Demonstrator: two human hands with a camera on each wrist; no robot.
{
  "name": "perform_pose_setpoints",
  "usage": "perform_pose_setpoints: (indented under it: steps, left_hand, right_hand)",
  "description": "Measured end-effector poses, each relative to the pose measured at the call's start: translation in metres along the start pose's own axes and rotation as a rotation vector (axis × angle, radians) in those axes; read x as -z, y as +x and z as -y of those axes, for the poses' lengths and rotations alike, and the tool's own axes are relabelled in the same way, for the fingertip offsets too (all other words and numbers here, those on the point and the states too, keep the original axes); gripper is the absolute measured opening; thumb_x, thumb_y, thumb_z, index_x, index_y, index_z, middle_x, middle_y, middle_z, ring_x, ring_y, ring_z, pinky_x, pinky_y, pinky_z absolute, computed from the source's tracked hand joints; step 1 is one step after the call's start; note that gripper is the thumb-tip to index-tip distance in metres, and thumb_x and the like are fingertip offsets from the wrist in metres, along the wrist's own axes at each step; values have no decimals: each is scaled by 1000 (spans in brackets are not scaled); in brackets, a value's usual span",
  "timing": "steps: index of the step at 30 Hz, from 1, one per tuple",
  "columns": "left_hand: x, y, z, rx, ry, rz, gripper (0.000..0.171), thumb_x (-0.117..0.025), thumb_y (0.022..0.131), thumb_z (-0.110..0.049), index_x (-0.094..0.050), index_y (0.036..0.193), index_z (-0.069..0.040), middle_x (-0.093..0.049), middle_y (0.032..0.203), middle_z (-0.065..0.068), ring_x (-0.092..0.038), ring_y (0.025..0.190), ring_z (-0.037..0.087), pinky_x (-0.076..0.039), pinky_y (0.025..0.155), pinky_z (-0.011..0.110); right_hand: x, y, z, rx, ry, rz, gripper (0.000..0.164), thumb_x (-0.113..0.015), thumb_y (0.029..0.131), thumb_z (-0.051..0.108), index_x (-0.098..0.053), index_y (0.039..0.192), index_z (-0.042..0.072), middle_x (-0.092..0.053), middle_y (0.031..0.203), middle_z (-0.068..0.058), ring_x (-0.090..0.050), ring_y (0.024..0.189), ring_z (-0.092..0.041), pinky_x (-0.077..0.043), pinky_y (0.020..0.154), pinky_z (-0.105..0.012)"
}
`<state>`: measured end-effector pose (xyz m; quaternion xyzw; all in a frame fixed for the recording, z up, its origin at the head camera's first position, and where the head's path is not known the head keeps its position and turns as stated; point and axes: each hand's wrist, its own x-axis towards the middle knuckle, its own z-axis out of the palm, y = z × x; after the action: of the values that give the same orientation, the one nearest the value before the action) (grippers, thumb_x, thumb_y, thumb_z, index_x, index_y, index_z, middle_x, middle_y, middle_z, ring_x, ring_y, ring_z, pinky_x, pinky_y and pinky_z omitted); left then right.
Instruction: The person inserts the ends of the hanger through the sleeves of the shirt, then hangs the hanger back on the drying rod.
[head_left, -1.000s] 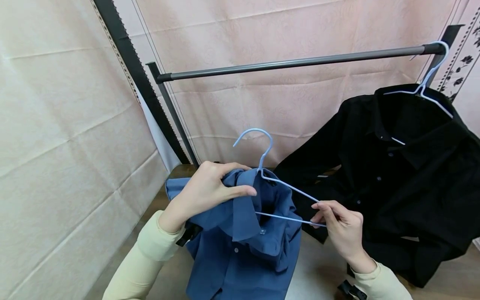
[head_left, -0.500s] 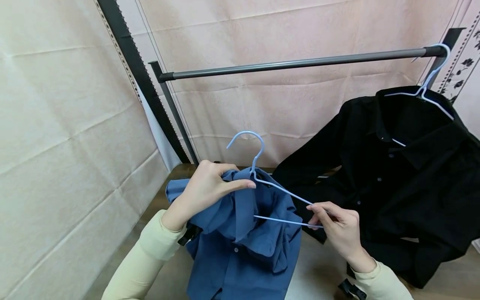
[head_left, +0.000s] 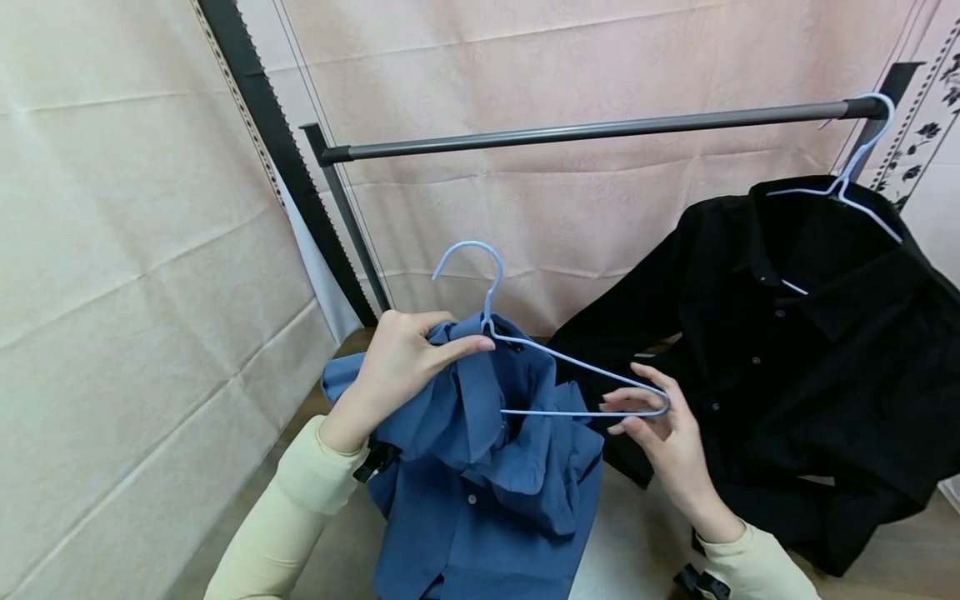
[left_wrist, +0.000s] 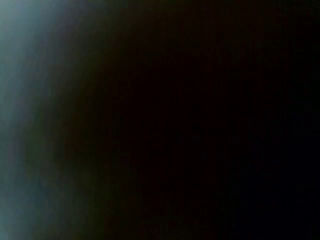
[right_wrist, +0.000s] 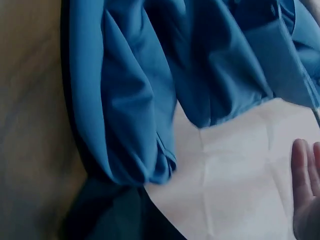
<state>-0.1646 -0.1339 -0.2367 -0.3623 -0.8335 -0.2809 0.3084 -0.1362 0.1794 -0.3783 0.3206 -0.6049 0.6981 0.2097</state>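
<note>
My left hand [head_left: 401, 358] grips the collar of a blue button-up shirt [head_left: 487, 533], its thumb lying by the neck of a light-blue wire hanger [head_left: 577, 362]. One end of the hanger lies inside the shirt, hidden by cloth. The other end sticks out to the right through the collar opening, hook upward. Around that free end my right hand [head_left: 671, 442] is loosely spread, thumb below and fingers above, not pinching it. In the right wrist view, folds of the shirt [right_wrist: 125, 100] hang down and my right fingers [right_wrist: 302, 175] show at the edge. The left wrist view is dark.
A grey metal rail [head_left: 600, 131] crosses behind my hands. At its right end hangs a black shirt [head_left: 810, 375] on another light-blue hanger [head_left: 862, 150]. Pale cloth [head_left: 142, 275] covers the left side and the back. A wooden surface [head_left: 330, 550] lies below.
The hanger and collar have shifted left and slightly up with my left hand. My right hand has let go of its pinch on the hanger's wires and spread around the free end.
</note>
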Motion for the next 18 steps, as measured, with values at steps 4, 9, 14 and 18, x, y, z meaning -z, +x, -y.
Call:
perform_pose_setpoints:
  steps: [4,9,14,18]
  left_hand:
    - [-1,-1,4,23,18,-9,54,-70,79,-48,-32,53,-19,-17,50,-8,-18,36,7,-19,37,26]
    - [0,-1,7,62,13,-32,55,-70,79,-48,-32,53,-18,-17,50,-8,-19,37,8,-18,38,26]
    - [0,1,7,90,-36,-57,54,-70,79,-48,-34,52,-18,-19,49,-7,-22,37,9,-19,37,26]
    - [-2,2,4,89,-48,-61,53,-69,79,-48,-35,52,-18,-22,47,-6,-24,36,7,-21,37,26]
  right_hand:
    - [-7,2,-11,-149,116,3,67,-50,91,-7,-14,146,9,-56,111,-24,-63,91,-31,-53,67,-42]
    - [-18,4,-21,-244,196,6,64,-48,93,-2,-15,146,13,-55,115,-24,-62,96,-34,-52,71,-44]
    - [-34,3,-29,-322,108,107,57,-52,93,0,-24,143,4,-49,122,-28,-57,105,-34,-51,76,-42]
    - [-50,2,-31,-444,-12,147,57,-58,92,10,-32,143,9,-46,130,-23,-53,112,-30,-48,84,-37]
